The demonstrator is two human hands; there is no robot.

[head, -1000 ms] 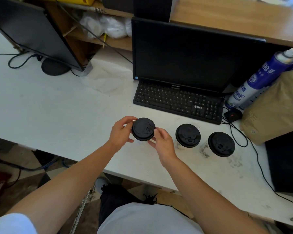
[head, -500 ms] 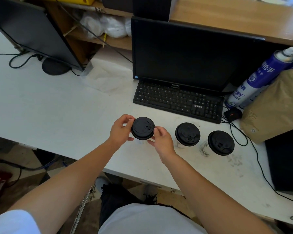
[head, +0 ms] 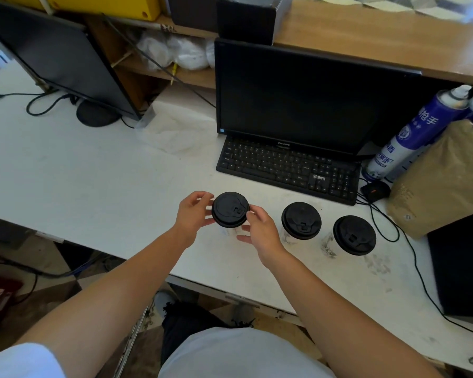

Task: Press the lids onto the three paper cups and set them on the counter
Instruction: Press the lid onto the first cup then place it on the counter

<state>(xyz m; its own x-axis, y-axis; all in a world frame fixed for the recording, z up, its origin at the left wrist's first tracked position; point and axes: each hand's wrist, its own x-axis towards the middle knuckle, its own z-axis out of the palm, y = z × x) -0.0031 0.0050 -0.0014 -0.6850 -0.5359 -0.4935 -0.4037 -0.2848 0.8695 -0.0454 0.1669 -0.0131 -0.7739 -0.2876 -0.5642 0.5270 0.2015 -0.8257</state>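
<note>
Three paper cups with black lids stand in a row on the white counter (head: 99, 186). My left hand (head: 193, 215) and my right hand (head: 261, 231) sit on either side of the leftmost cup's lid (head: 230, 210). The fingers of each hand curl round the lid's rim, the left hand from the left and the right hand from the right. Only a little of the cup's white wall (head: 228, 231) shows below the lid. The middle lidded cup (head: 301, 221) and the right lidded cup (head: 354, 236) stand untouched to the right.
A black keyboard (head: 287, 166) and monitor (head: 292, 99) stand just behind the cups. At the right are a blue spray can (head: 415, 132), a brown paper bag (head: 443, 181), a black box (head: 462, 263) and trailing cables (head: 415, 263). A second monitor (head: 58, 58) stands at far left.
Both hands have stayed at the leftmost cup's lid, shifting only slightly round its rim. The other two cups have not moved.
</note>
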